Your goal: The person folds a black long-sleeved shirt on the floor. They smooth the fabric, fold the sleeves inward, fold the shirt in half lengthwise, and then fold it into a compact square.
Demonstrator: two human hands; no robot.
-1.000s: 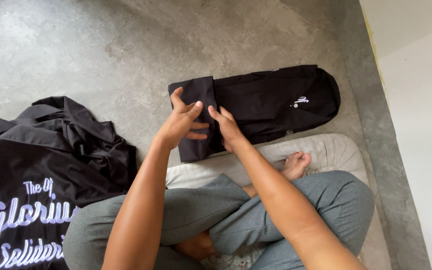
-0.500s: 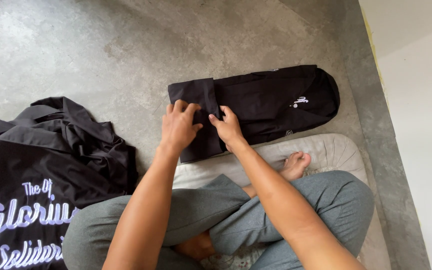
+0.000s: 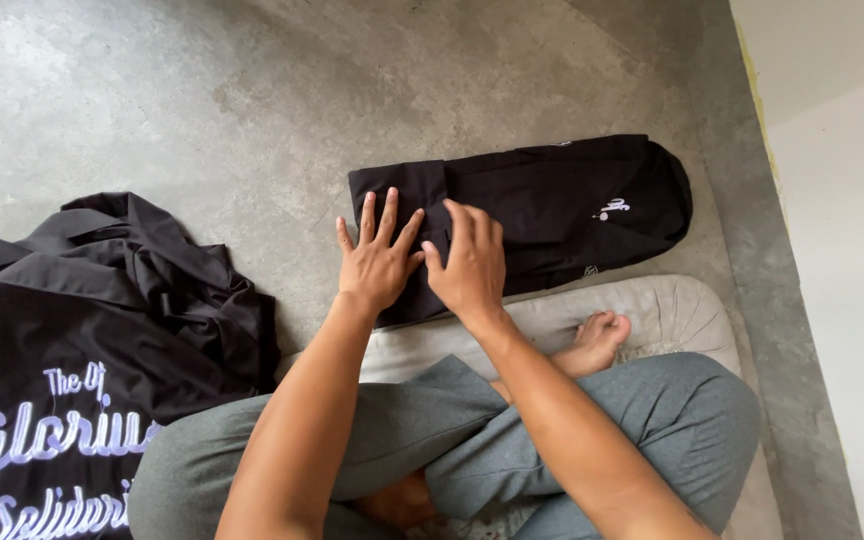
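Grey concrete floor (image 3: pixel 202 90) carries a folded black shirt (image 3: pixel 552 200) before the person's crossed legs. Both hands, left (image 3: pixel 377 260) and right (image 3: pixel 467 265), press flat, fingers spread, on its left end. Black jackets (image 3: pixel 82 330) lie heaped far left.

Both hands (image 3: pixel 422 260) rest on the folded garment (image 3: pixel 542 210), clothes pile (image 3: pixel 82 330) left.

Grey concrete floor (image 3: pixel 202 90), white wall (image 3: pixel 842 200).
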